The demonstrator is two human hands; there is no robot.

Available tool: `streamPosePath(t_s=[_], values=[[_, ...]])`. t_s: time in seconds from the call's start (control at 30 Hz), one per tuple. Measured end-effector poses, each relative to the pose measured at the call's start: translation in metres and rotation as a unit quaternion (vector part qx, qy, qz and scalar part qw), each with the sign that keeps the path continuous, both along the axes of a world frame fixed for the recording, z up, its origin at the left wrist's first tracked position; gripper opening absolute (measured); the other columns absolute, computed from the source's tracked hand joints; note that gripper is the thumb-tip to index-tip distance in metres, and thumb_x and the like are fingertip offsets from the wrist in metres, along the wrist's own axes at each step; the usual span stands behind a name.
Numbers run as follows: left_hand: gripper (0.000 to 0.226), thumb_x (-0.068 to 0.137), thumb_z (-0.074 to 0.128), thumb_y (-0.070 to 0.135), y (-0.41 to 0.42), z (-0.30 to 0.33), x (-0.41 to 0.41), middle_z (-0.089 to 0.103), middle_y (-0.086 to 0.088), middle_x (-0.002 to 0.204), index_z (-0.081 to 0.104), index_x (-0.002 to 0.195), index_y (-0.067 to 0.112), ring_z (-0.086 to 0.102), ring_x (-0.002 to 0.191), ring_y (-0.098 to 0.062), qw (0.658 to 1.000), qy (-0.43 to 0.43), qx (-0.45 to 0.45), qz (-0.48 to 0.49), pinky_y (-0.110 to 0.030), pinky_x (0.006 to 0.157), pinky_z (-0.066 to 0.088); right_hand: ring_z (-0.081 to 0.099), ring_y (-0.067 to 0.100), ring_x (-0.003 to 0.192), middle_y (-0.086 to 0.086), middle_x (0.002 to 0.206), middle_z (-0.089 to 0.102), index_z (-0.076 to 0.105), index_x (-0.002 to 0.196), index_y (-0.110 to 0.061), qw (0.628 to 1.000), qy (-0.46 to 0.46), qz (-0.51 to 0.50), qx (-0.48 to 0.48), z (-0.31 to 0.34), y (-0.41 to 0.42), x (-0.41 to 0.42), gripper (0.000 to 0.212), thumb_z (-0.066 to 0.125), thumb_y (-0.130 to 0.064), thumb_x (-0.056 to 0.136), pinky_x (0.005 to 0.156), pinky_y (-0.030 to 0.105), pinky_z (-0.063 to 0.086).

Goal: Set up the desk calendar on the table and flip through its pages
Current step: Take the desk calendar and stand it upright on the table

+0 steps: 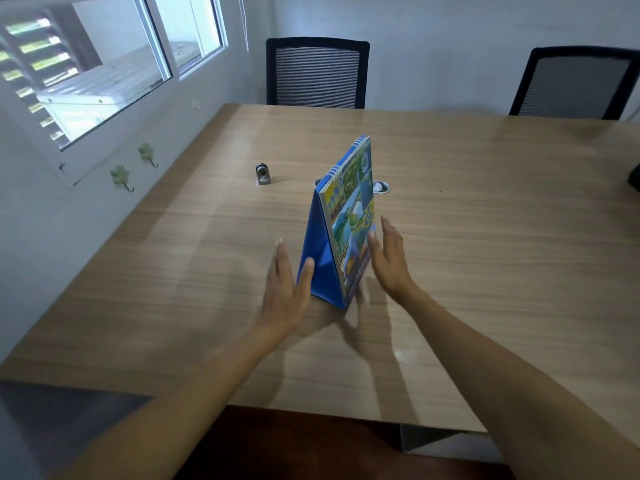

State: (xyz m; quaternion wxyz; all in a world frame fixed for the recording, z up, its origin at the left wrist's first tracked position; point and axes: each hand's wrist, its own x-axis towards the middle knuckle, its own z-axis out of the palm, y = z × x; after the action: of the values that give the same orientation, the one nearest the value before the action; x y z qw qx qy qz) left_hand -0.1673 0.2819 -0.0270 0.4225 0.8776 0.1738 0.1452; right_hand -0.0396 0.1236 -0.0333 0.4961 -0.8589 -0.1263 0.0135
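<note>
A desk calendar [349, 216] with a blue tent-shaped stand, spiral binding on top and a colourful picture cover stands upright in the middle of the wooden table [485, 237], seen end-on. My left hand [285, 289] is flat and open on its left, thumb touching the blue back panel near the base. On the other side my right hand [389, 258] is flat too, fingers straight, its fingertips at the cover's lower edge. Neither hand grips the calendar. The far side of the stand is hidden.
A small metal object [263, 174] stands on the table behind and left of the calendar. A cable grommet [381, 187] lies just behind it. Two black mesh chairs [317, 72] [575, 83] stand at the far edge. A window fills the left wall.
</note>
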Motion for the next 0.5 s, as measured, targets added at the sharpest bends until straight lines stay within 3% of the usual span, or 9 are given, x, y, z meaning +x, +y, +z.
streamPosePath(t_s=[0.13, 0.27, 0.33, 0.5], values=[[0.084, 0.087, 0.019, 0.07, -0.055, -0.01, -0.008, -0.008, 0.005, 0.162, -0.008, 0.152, 0.023, -0.006, 0.148, -0.009, 0.995, 0.043, -0.087, 0.004, -0.035, 0.122, 0.004, 0.023, 0.01, 0.142, -0.003, 0.151, 0.03, 0.02, 0.151, -0.012, 0.98, 0.145, 0.039, 0.129, 0.043, 0.002, 0.028, 0.06, 0.011, -0.044, 0.101, 0.106, 0.01, 0.021], [0.077, 0.093, 0.025, 0.057, -0.081, 0.012, 0.007, -0.011, 0.005, 0.162, -0.009, 0.151, 0.02, -0.008, 0.148, -0.008, 0.983, 0.034, -0.181, -0.007, -0.035, 0.122, 0.002, 0.007, 0.018, 0.15, 0.0, 0.161, 0.017, 0.026, 0.151, -0.025, 0.945, 0.273, 0.069, 0.167, 0.061, 0.006, 0.07, 0.082, -0.004, -0.068, 0.088, 0.116, 0.048, 0.002], [0.078, 0.093, 0.023, 0.057, -0.086, 0.023, 0.013, -0.012, 0.005, 0.161, -0.011, 0.151, 0.018, -0.01, 0.147, -0.008, 0.976, 0.032, -0.217, -0.012, -0.032, 0.122, -0.001, 0.007, 0.02, 0.15, 0.001, 0.16, 0.023, 0.032, 0.148, -0.028, 0.931, 0.314, 0.071, 0.169, 0.064, 0.008, 0.082, 0.091, -0.008, -0.075, 0.082, 0.116, 0.05, 0.001], [0.101, 0.076, 0.018, 0.076, -0.095, 0.036, 0.019, -0.016, 0.003, 0.161, -0.016, 0.15, 0.017, -0.011, 0.147, -0.01, 0.97, 0.047, -0.239, -0.013, -0.025, 0.111, -0.002, 0.034, 0.015, 0.136, -0.002, 0.145, 0.044, 0.042, 0.143, -0.03, 0.924, 0.327, 0.083, 0.179, 0.069, 0.0, 0.079, 0.091, -0.006, -0.076, 0.081, 0.099, 0.045, 0.022]])
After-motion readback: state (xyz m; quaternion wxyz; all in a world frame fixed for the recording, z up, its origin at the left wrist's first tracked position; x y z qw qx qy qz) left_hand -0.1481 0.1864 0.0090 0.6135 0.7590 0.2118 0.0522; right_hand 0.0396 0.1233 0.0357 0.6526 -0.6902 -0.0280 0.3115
